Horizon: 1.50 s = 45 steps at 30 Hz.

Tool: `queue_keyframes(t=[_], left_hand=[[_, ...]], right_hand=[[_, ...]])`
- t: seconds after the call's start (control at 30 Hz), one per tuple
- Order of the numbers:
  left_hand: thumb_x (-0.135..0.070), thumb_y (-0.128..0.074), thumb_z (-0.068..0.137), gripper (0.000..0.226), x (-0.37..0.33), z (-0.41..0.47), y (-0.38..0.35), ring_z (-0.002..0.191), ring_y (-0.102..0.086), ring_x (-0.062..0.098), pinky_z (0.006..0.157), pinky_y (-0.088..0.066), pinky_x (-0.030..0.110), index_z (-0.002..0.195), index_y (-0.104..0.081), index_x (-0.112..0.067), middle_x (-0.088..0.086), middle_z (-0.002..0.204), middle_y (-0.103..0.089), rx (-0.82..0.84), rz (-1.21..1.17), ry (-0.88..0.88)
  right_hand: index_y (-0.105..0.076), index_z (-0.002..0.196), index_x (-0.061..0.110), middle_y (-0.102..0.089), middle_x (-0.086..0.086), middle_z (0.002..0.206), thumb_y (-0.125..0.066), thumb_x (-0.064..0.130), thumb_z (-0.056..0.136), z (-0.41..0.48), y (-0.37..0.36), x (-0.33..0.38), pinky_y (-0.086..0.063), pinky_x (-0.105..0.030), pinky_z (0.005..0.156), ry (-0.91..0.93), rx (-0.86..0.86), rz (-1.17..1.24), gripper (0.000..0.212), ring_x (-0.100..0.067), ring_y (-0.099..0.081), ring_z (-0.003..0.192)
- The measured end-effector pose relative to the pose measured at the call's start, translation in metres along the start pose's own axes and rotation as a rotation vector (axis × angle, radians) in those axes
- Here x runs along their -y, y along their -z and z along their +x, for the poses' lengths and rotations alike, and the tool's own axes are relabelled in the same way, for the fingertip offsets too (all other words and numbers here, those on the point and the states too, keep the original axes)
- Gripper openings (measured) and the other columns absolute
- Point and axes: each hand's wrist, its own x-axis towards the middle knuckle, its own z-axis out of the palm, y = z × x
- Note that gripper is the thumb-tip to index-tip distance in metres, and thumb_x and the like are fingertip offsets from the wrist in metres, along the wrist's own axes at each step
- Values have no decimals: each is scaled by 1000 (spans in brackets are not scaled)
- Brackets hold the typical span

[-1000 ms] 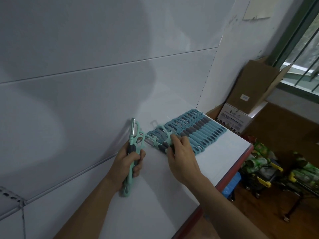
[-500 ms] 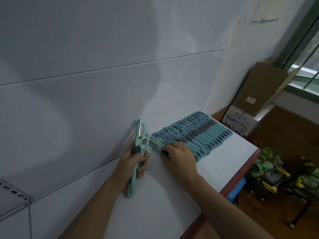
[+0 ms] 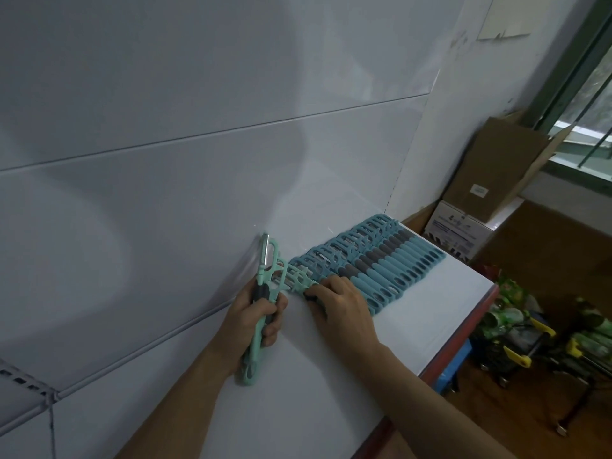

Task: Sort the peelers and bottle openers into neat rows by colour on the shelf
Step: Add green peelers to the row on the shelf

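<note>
Left hand (image 3: pixel 255 313) is up at the back of the shelf (image 3: pixel 331 385), fingers wrapped tight round the pale green peelers (image 3: pixel 265 266), blades pointing up against the wall. How many are in that bunch I cannot tell. Right hand (image 3: pixel 344 304) lies palm down, fingers bent onto the dark grip of one lone green peeler (image 3: pixel 299 283) lying flat just left of the blue row (image 3: pixel 390 263). That row holds well over a dozen blue peelers, side by side, grey grips lined up, reaching the shelf's far right end.
</note>
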Motion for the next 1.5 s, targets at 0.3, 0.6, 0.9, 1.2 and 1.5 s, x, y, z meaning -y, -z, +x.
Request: queue_keyframes(t=[0.3, 0.6, 0.9, 1.2, 1.5], left_hand=[[-6, -53, 78, 64, 3, -4, -17, 115, -69, 22, 85, -58, 40, 140, -54, -17, 10, 123, -72, -63, 54, -108], [-2, -48, 78, 64, 3, -7, -23, 126, -63, 34, 104, -52, 49, 142, -49, -7, 19, 131, -67, -15, -93, -62], [-6, -51, 72, 32, 2, -14, -2, 41, -33, 16, 41, -28, 19, 103, -55, -11, 12, 76, -52, -188, -67, 19], [-3, -53, 67, 56, 1, -14, 18, 43, -26, 10, 37, -25, 18, 123, -56, -2, 9, 69, -40, 8, -224, 64], [-17, -64, 59, 74, 3, -16, 16, 43, -30, 9, 40, -22, 20, 130, -42, -13, 4, 67, -43, 79, -230, 65]], right_hand=[[-61, 106, 21, -75, 0, 90, -79, 27, 88, -11, 34, 57, -57, -36, 65, -622, 89, 951, 26, -22, -69, 75], [-63, 103, 12, -72, -11, 89, -74, 0, 87, -19, 34, 55, -60, -51, 79, -647, 99, 1097, 23, -34, -71, 84], [-58, 104, 16, -67, 1, 98, -67, 5, 91, 1, 32, 20, -41, -17, 66, -150, 9, 284, 19, -12, -56, 81], [-68, 97, 13, -63, -3, 97, -77, 12, 85, -3, 10, 11, -50, -31, 66, -9, 19, 157, 15, -22, -60, 80], [-74, 96, 14, -66, -5, 88, -72, 17, 91, -5, 3, 5, -50, -39, 67, 43, -32, 85, 6, -29, -60, 79]])
